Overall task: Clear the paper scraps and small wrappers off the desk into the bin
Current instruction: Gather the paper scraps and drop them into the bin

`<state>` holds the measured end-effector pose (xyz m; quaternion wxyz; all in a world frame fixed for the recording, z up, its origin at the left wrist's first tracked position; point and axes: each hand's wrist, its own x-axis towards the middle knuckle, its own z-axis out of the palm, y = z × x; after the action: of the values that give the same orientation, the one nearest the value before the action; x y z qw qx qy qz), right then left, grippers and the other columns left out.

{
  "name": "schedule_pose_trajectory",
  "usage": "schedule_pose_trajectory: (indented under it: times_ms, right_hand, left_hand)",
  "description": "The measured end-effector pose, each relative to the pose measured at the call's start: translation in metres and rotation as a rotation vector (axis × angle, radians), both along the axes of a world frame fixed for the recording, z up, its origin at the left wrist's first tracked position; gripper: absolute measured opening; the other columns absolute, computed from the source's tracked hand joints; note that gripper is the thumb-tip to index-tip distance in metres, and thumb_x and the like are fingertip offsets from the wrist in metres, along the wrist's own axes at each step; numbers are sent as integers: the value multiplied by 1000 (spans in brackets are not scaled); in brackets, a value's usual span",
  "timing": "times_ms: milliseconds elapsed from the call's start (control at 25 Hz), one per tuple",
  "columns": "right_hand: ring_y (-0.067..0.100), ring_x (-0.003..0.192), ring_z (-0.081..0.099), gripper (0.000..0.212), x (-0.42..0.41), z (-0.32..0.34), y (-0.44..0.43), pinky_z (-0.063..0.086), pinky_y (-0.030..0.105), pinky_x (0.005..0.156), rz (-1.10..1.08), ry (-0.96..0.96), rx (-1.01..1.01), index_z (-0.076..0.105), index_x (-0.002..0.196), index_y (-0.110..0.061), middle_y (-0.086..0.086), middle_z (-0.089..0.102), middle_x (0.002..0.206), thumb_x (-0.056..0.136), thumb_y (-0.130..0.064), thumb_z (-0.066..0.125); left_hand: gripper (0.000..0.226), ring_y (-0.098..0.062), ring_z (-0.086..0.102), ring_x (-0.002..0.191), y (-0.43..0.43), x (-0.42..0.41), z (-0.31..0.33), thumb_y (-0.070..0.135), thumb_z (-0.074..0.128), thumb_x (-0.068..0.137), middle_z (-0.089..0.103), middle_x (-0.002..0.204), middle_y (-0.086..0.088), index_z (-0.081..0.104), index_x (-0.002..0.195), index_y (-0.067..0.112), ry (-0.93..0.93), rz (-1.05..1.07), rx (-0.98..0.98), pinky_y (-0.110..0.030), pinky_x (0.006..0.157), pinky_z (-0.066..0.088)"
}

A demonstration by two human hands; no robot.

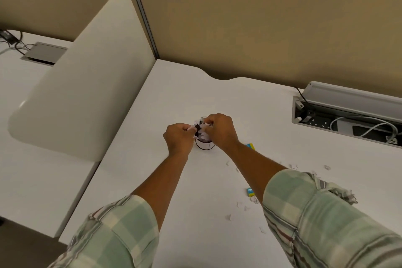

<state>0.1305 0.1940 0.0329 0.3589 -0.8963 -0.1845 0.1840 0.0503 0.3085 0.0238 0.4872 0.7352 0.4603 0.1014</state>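
1. Both hands met directly above the small white bin [205,145], which stood upright near the middle of the desk [217,98], its long axis vertical and its mouth facing up; holding the load over the opening presumably let loose bits fall inside rather than back onto the surface.
2. The left hand [179,138] was curled closed, pinching white paper at its fingertips beside the rim.
3. The right hand [219,129] was likewise closed on crumpled paper scraps [202,130], apparently pressing them down into the mouth.
4. Uncollected paper bits [243,209] lay scattered on the desk to the right, near and under the right forearm; they were too small and irregular to assign any orientation.
5. Two small blue-and-yellow wrappers [250,192] lay flat on the desk, one near the right wrist, one by the right sleeve.
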Motion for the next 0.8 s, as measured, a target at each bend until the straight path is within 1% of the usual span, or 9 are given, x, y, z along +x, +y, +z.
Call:
schedule_pose_trajectory:
  times_ms: [80, 200, 280, 400, 520, 600, 640, 680, 800]
  right_hand:
    - [20, 72, 64, 11, -1, -3, 1, 48, 24, 62, 74, -22, -76, 74, 84, -13, 3, 69, 78, 89, -21, 70]
    - [23, 86, 67, 15, 0, -3, -2, 54, 37, 82, 112, -93, -235, 78, 96, -17, 2, 75, 93, 87, -20, 66]
    - [21, 92, 68, 17, 1, -2, -8, 54, 38, 86, 80, -80, -144, 79, 96, -18, 1, 77, 101, 85, -16, 66]
    - [15, 90, 68, 11, 1, 0, -26, 49, 22, 80, -95, -57, 59, 78, 93, -15, 0, 76, 101, 87, -12, 70]
    - [10, 88, 65, 9, 0, -4, -56, 44, 18, 82, -259, -66, 107, 76, 93, -15, -1, 75, 99, 89, -13, 68]
    - [10, 85, 65, 8, -4, -10, -83, 47, 20, 82, -299, -60, 80, 75, 93, -14, -1, 75, 97, 90, -14, 68]
    - [11, 86, 65, 8, -7, -14, -97, 47, 21, 82, -310, -51, 59, 75, 93, -14, -2, 75, 96, 90, -14, 68]
    - [12, 87, 66, 8, -12, -18, -111, 47, 21, 82, -323, -34, 43, 75, 93, -15, -2, 75, 96, 90, -14, 68]
    - [14, 85, 67, 9, -29, -29, -149, 49, 23, 78, -389, 27, 25, 75, 89, -18, -3, 74, 92, 90, -14, 67]
  left_hand:
    - [19, -22, 74, 59, 0, -1, -3, 15, 80, 79, 72, 60, -1, 74, 61, 13, 2, 7, 1, -42, 65, 64]
    - [21, -24, 73, 57, -2, 0, -4, 16, 82, 78, 71, 59, -3, 73, 59, 12, 8, -26, 45, -43, 63, 64]
    - [19, -31, 71, 58, -3, 3, -2, 14, 81, 77, 71, 60, -9, 73, 61, 8, 7, -53, 64, -46, 63, 64]
    - [17, -38, 71, 61, -5, 7, 2, 13, 77, 75, 71, 64, -17, 72, 62, 3, 3, -97, 113, -48, 64, 63]
    - [17, -35, 68, 57, -8, 14, 6, 10, 73, 75, 70, 62, -19, 70, 61, 0, 5, -165, 161, -38, 59, 60]
    - [22, -26, 54, 49, -12, 18, 7, 4, 71, 76, 64, 57, -19, 64, 57, -2, 20, -274, 234, -28, 52, 47]
    - [22, -22, 53, 51, -14, 21, 7, 2, 69, 78, 62, 58, -16, 63, 57, -1, 46, -356, 280, -24, 52, 43]
    - [18, -22, 59, 59, -18, 23, 7, 0, 67, 81, 65, 65, -14, 67, 63, -1, 89, -446, 325, -25, 57, 46]
    - [14, -31, 69, 97, -27, 35, 2, 0, 57, 91, 71, 102, -20, 70, 92, -6, 259, -675, 421, -37, 84, 54]
